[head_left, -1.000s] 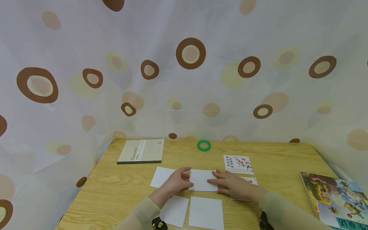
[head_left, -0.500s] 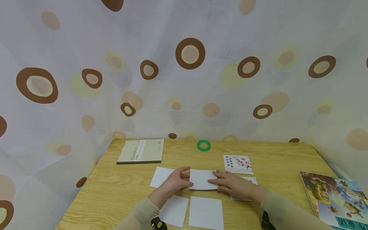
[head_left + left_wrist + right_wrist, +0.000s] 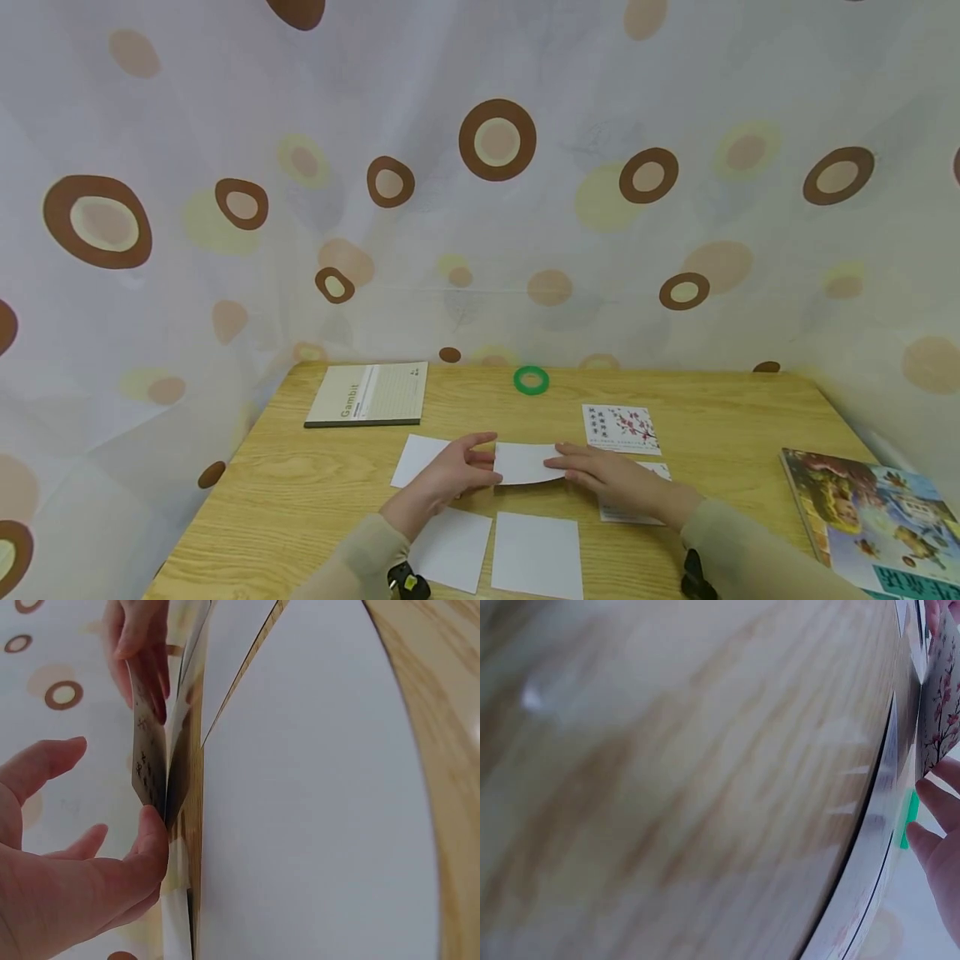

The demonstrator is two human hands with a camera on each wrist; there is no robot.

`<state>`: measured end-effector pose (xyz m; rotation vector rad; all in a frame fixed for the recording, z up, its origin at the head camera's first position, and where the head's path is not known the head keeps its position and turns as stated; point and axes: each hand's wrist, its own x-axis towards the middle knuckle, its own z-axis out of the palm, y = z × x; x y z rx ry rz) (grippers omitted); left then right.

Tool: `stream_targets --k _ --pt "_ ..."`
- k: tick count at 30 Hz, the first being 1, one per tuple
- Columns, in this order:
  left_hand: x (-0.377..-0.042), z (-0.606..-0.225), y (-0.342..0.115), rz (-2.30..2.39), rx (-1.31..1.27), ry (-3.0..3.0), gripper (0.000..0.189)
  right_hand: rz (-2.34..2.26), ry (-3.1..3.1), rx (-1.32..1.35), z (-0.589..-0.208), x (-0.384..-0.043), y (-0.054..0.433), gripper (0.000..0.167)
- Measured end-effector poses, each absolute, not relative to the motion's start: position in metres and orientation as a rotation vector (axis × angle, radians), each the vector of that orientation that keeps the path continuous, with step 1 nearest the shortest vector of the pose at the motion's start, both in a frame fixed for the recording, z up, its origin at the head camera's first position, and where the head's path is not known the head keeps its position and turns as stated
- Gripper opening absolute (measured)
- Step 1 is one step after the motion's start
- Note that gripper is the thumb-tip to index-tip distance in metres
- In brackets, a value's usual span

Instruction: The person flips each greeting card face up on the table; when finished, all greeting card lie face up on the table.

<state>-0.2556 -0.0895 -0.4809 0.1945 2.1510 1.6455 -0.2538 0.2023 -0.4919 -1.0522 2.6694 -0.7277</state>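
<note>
A white card [image 3: 527,463] is between my two hands, its near edge raised off the table and bowed. At its left edge is my left hand [image 3: 448,477], thumb on the near corner and fingers bent behind. My right hand [image 3: 626,483] pinches the right edge. In the left wrist view, the card's underside [image 3: 146,746] shows dark characters. Pink blossoms are printed on it in the right wrist view [image 3: 941,705]. White blank cards lie close by: one [image 3: 416,460] partly behind my left hand, one [image 3: 452,552] nearer left, another [image 3: 536,554] nearer the middle.
Two blossom-printed cards lie to the right, one farther back [image 3: 621,429], the other [image 3: 630,514] partly under my right hand. A green tape roll [image 3: 531,380] sits at the back. A notebook [image 3: 367,394] lies back left, and a picture book [image 3: 873,521] lies right.
The near edge of the white card has risen from the table, so the card looks narrower and bowed. Both hands stay at its sides with only slight shifts.
</note>
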Motion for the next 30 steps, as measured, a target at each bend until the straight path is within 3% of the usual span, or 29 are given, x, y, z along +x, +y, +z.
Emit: stream_targets --k 30 --pt "-0.2546 -0.483 -0.092 1.786 0.209 2.114 0.056 -1.044 2.759 -0.998 -0.4934 -0.2573 0.198 0.038"
